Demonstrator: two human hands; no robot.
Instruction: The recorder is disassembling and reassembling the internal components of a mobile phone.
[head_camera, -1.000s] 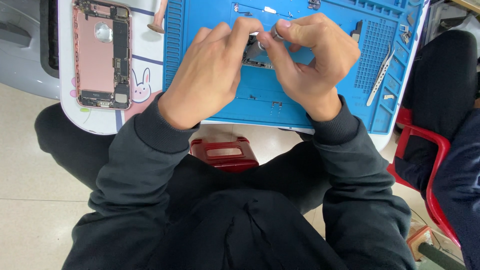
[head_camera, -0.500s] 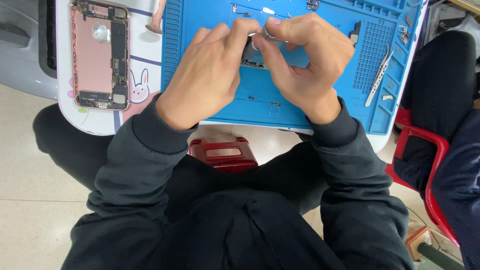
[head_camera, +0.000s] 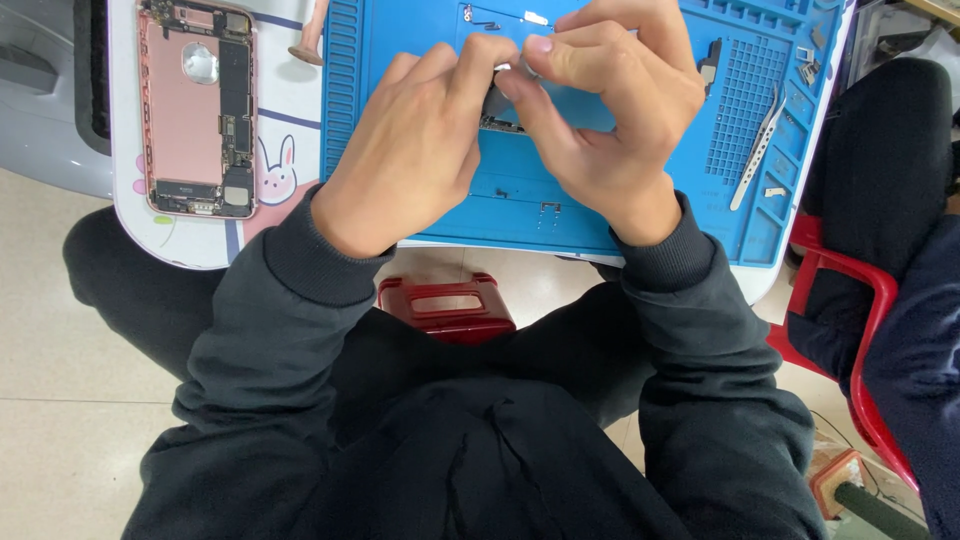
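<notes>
Over the blue repair mat (head_camera: 520, 200), my left hand (head_camera: 415, 150) and my right hand (head_camera: 610, 110) meet fingertip to fingertip on a small dark circuit board (head_camera: 498, 108). Both hands pinch it, and the fingers hide most of it. An opened pink phone body (head_camera: 197, 110), its inner parts showing, lies on the white table at the far left, apart from both hands. Steel tweezers (head_camera: 757, 150) rest in the mat's right-hand tray, to the right of my right hand.
Tiny screws and small metal parts (head_camera: 548, 208) lie scattered on the mat. A red plastic stool (head_camera: 447, 308) sits under me. Another person in dark clothes sits on a red chair (head_camera: 850, 330) at the right. A grey box (head_camera: 45, 100) stands at the left edge.
Both hands have stayed together on the small board, shifting slightly up and away on the mat. The fingers have regripped a little.
</notes>
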